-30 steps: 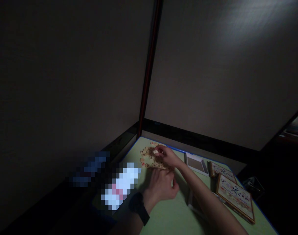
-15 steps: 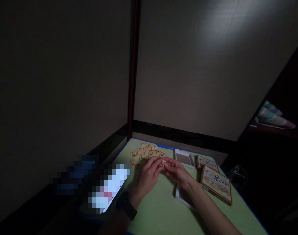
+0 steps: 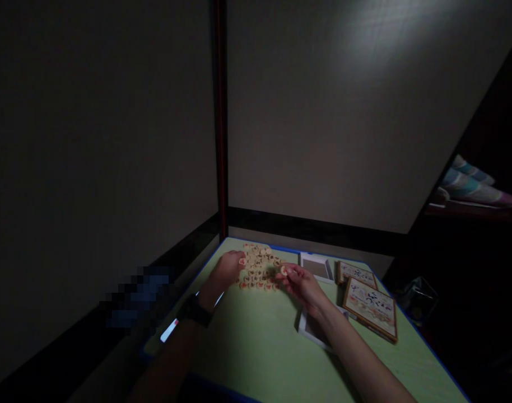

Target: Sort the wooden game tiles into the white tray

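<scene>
round game pieces (image 3: 256,278) sit in a patch toward the far corner of the table (image 3: 256,347). nearest row marked in red, dark marks on the rows just behind, more pieces past those, a few blank side up. my right hand (image 3: 300,284) is at the right edge of the patch, thumb and fingers pinching one red-marked piece (image 3: 284,271) above the tabletop. my left hand (image 3: 227,268) is at the left edge, fingers closed on another red-marked piece (image 3: 242,261); far side of the grip is hidden. hands apart, patch between them. dark watch (image 3: 197,310) on my left wrist. phone (image 3: 169,331) mostly blocked by my left forearm, only bits of bright screen showing. right of the patch, a white tray (image 3: 318,268) by the back edge. second tray (image 3: 315,334) nearer me, partly under my right forearm from this angle. right of those, two flat printed boxes, the near box (image 3: 371,308) in front of the far box (image 3: 359,274). tabletop pale green, blue edging. beyond it, clear bag (image 3: 419,300) on the right, striped cloth (image 3: 470,182) on a shelf, dark post (image 3: 221,112) in the wall corner.
</scene>
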Available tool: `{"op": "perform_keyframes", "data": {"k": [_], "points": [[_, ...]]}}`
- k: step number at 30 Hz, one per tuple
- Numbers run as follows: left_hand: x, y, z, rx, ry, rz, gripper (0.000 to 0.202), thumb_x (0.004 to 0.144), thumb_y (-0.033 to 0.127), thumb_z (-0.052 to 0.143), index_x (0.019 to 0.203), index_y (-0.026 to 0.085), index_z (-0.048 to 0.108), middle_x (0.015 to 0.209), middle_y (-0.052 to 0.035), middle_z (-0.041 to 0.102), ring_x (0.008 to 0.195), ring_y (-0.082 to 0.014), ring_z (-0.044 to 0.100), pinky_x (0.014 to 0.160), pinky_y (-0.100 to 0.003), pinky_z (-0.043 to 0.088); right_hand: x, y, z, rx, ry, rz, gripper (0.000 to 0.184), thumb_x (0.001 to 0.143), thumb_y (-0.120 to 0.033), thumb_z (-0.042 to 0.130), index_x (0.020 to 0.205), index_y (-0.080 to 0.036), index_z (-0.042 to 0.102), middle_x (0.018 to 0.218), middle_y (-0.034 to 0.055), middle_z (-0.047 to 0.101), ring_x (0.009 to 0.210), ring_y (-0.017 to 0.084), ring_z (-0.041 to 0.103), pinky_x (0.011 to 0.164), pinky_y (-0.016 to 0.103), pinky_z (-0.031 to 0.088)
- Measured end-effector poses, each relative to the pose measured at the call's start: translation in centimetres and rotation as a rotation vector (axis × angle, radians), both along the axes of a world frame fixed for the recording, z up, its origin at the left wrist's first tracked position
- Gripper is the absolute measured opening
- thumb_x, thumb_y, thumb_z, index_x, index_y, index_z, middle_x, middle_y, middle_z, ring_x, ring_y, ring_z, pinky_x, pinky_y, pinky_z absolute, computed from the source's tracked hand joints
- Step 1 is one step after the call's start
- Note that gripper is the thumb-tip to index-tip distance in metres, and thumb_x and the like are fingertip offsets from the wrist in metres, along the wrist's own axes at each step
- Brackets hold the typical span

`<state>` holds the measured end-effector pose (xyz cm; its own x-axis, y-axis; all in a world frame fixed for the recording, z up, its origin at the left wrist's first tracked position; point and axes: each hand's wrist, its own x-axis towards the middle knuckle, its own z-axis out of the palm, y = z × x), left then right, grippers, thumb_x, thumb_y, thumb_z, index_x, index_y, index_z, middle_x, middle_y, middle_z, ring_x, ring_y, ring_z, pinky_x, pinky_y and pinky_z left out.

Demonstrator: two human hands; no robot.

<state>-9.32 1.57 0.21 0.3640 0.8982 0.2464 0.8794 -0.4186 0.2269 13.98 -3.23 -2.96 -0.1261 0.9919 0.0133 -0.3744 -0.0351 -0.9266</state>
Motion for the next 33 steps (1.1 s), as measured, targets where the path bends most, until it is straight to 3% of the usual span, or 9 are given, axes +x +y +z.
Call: {"op": "perform_keyframes", "data": {"k": [3,9,14,22,29,33], "points": [[-0.8,1.1,0.9,-0.065,0.104,-0.077,0.015,0.082,0.009,0.054,0.087,0.014,0.067,0.099,-0.0107,0.068,0.094,-0.0213,0.062,0.087,-0.029,0.046,0.2,0.3,-0.3,0.0,-0.011,-0.033,0.024,0.074,-0.03,0.078,0.089,-0.016,0.065,0.079,0.0073,0.073,0.057,0.012,0.061,0.051,0.023,0.048],[0.2,1.6,0.7,-0.121,0.226,-0.18,0.019,0.076,0.004,0.054,0.084,0.016,0.065,0.099,-0.0089,0.067,0.097,-0.0209,0.061,0.086,-0.027,0.045,0.7,0.6,-0.6,0.024,0.006,-0.038,0.024,0.073,-0.029,0.078,0.088,-0.015,0.065,0.079,0.0091,0.073,0.057,0.013,0.06,0.049,0.023,0.045],[0.6,1.7,0.7,-0.141,0.263,-0.181,0.02,0.072,0.003,0.055,0.085,0.017,0.063,0.094,-0.0082,0.066,0.089,-0.0206,0.061,0.076,-0.027,0.046,1.0,0.8,-0.6,0.033,-0.003,-0.03,0.024,0.073,-0.028,0.078,0.089,-0.015,0.066,0.079,0.0091,0.073,0.056,0.013,0.06,0.047,0.024,0.045],[0.8,2.1,0.3,-0.153,0.262,-0.187,0.02,0.07,0.001,0.051,0.074,0.014,0.065,0.085,-0.0079,0.066,0.082,-0.0187,0.061,0.073,-0.025,0.045,0.7,0.6,-0.7,0.019,-0.01,-0.032,0.023,0.073,-0.029,0.078,0.087,-0.015,0.066,0.079,0.009,0.074,0.057,0.014,0.062,0.048,0.023,0.047],[-1.2,1.7,1.9,-0.144,0.267,-0.164,0.022,0.072,0.003,0.051,0.074,0.014,0.07,0.081,-0.007,0.069,0.076,-0.017,0.062,0.069,-0.023,0.045,0.6,0.4,-0.5,-0.049,0.019,0.007,0.021,0.074,-0.021,0.079,0.089,-0.015,0.067,0.082,0.0081,0.073,0.069,0.016,0.07,0.06,0.026,0.057],[-2.2,1.7,1.9,-0.169,0.297,-0.158,0.015,0.068,0.009,0.064,0.078,0.018,0.073,0.085,-0.0059,0.072,0.083,-0.0193,0.064,0.072,-0.024,0.046,0.5,0.3,-0.5,-0.069,0.008,0.048,0.02,0.073,-0.019,0.08,0.088,-0.015,0.068,0.081,0.0076,0.073,0.072,0.018,0.072,0.064,0.027,0.06]]}}
